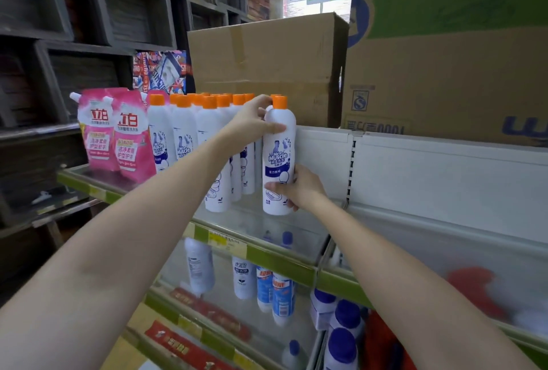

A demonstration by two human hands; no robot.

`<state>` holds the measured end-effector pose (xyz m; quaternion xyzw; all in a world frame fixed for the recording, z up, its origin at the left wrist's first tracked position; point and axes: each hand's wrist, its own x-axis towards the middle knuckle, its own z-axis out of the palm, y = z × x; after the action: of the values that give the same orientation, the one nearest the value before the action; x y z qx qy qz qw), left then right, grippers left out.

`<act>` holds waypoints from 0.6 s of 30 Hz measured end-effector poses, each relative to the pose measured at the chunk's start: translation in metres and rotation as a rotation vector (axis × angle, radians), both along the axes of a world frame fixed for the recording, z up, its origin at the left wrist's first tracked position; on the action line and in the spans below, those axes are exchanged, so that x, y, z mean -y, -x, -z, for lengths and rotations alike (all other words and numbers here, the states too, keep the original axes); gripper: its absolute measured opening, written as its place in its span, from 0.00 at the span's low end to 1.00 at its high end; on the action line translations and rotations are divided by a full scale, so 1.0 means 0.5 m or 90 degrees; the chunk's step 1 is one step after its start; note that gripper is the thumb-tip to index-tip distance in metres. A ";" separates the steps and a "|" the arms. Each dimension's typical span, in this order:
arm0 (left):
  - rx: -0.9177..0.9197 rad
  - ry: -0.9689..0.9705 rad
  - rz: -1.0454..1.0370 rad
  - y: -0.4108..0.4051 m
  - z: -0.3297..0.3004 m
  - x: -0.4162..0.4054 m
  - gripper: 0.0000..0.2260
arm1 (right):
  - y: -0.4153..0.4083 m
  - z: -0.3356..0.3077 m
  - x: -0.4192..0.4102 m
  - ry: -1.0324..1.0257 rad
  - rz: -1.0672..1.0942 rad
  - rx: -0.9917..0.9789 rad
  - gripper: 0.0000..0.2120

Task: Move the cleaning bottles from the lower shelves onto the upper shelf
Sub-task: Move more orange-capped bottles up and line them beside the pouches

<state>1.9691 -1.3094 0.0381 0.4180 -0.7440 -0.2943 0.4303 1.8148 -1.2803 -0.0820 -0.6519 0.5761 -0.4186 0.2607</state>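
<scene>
White, orange-capped cleaning bottle is standing upright near the upper shelf's front edge, the left hand gripping its shoulder, the right hand cupping its base, seemingly steadying it beside the row.

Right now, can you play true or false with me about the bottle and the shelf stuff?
1. Both hands hold the same white bottle. True: the left hand grips near its top, the right hand near its bottom.
2. The bottle's cap is blue. False: it is orange.
3. Pink pouches stand left of the row of orange-capped bottles. True.
4. The bottle lies flat on the shelf. False: it is upright.
5. Cardboard boxes sit behind the bottles. True.
6. The shelf below is bare. False: blue-capped bottles are there.
</scene>
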 end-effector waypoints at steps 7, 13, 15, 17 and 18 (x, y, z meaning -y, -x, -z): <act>0.280 0.236 -0.114 -0.012 -0.043 0.034 0.33 | -0.043 0.005 0.070 -0.050 0.022 0.005 0.24; 0.374 0.321 -0.184 -0.008 -0.043 0.070 0.27 | -0.087 0.043 0.137 -0.009 0.136 -0.015 0.29; 0.385 0.323 -0.195 -0.004 -0.043 0.080 0.25 | -0.101 0.037 0.129 0.021 0.168 -0.021 0.29; 0.392 0.320 -0.198 -0.001 -0.044 0.084 0.24 | -0.108 0.034 0.129 0.029 0.186 -0.027 0.30; 0.397 0.319 -0.197 0.000 -0.046 0.087 0.24 | -0.110 0.033 0.130 0.025 0.191 -0.025 0.31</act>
<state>1.9693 -1.3528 0.0611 0.4765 -0.8154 0.1040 0.3118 1.8699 -1.3454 -0.0986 -0.5715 0.6638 -0.4511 0.1712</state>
